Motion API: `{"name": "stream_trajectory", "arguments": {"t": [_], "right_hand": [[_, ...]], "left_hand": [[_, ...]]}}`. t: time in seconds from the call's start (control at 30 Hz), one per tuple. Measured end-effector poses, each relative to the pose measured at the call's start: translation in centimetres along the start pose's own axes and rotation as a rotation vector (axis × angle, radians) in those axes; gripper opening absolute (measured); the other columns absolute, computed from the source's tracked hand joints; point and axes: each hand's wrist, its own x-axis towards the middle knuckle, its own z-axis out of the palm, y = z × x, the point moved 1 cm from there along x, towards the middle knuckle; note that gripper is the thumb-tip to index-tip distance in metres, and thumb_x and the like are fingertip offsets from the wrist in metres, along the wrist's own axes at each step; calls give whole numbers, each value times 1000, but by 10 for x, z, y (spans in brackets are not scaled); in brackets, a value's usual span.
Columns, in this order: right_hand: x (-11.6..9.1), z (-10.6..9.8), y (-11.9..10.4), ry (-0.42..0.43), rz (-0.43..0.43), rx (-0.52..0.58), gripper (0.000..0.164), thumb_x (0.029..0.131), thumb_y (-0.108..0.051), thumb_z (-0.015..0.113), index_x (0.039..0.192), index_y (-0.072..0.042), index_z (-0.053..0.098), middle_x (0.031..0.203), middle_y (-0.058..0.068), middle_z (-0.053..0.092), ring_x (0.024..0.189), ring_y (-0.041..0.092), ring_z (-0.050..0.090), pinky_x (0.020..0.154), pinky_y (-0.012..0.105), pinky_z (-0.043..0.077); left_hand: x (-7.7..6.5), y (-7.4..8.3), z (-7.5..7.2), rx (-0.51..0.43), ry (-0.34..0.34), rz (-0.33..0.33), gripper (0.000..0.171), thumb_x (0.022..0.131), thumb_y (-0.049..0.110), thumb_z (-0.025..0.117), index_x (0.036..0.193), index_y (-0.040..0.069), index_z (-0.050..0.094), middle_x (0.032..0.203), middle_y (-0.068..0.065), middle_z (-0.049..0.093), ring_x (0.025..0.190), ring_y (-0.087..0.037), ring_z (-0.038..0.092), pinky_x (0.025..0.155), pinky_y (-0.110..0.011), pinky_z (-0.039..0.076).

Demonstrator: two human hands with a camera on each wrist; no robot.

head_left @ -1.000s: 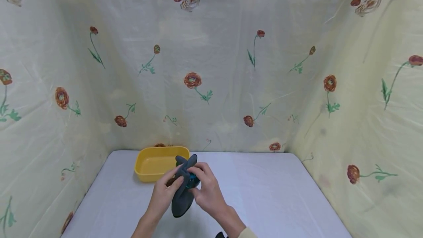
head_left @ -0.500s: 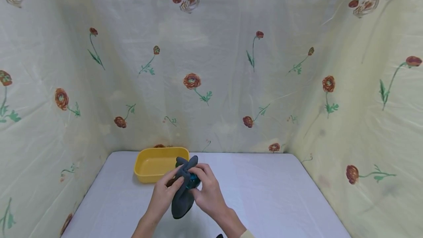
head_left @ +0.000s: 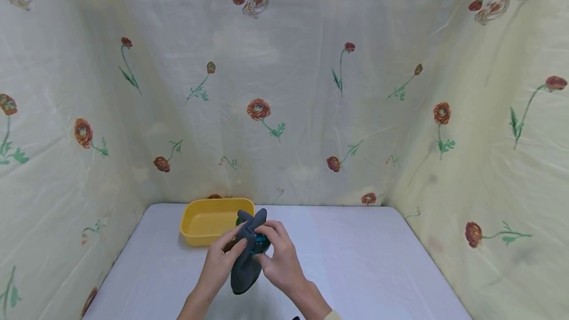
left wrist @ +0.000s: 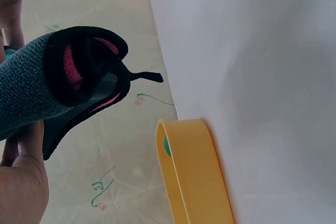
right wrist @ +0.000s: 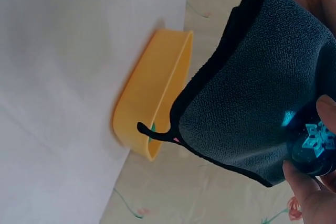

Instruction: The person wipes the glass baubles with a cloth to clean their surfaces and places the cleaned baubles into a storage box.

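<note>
A dark grey cleaning cloth (head_left: 245,276) with black edging hangs bunched above the table, and its pink underside shows in the left wrist view. My left hand (head_left: 221,256) grips the folded middle of the cloth between thumb and fingers. Against the cloth sits a shiny dark teal Christmas bauble (right wrist: 311,142) bearing a pale snowflake. The thumb and fingers of my right hand (head_left: 281,257) hold the bauble at its right side, partly covering it. A black hanging loop (right wrist: 155,135) sticks out from the cloth's corner.
Behind the left hand, a yellow tub (head_left: 195,236) stands at the back left of the white table (head_left: 355,260). Something green (left wrist: 167,146) lies inside it. Flower-printed curtains (head_left: 302,127) surround the table's back and sides. A small dark thing shows at the bottom edge.
Both hands keep the same hold on the cloth and the bauble, almost still. The whole head view has shifted very slightly.
</note>
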Motion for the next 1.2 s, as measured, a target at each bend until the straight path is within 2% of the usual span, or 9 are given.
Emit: {"name": "stream_trajectory", "arguments": {"t": [0.33,0.6,0.77,0.97,1.2], "right_hand": [[-1,-1,1,-19,27,81,54,78,7,79,121,-19,60,127,1,53,113,14,59,97,28,55],[-3,-2,0,-51,68,124,50,83,3,76,125,-19,58,131,4,53,117,16,60,98,32,55],[-2,-2,1,-52,70,123,49,85,0,74,127,-20,57,132,2,54,118,17,60,96,34,56],[-2,-1,3,-45,80,132,49,85,-2,75,127,-19,56,130,-2,55,117,14,60,93,33,58],[-2,-1,6,-51,98,155,47,87,-3,74,128,-18,56,130,-1,55,116,16,61,92,28,58]], "left_hand": [[-1,0,0,0,5,-3,41,98,34,61,139,33,57,135,-3,62,111,-23,59,100,-43,53],[-1,-1,0,-7,10,5,43,98,35,60,141,28,57,136,-6,62,108,-23,59,98,-41,53],[-1,1,0,-10,11,-14,44,98,38,61,141,29,56,137,-5,61,109,-23,59,99,-42,53],[-1,0,0,-21,4,-24,45,98,39,60,141,30,56,138,-4,61,109,-23,59,99,-43,53],[0,0,0,-19,-1,-18,44,99,36,59,142,27,55,139,-6,60,109,-22,59,100,-44,53]]}}
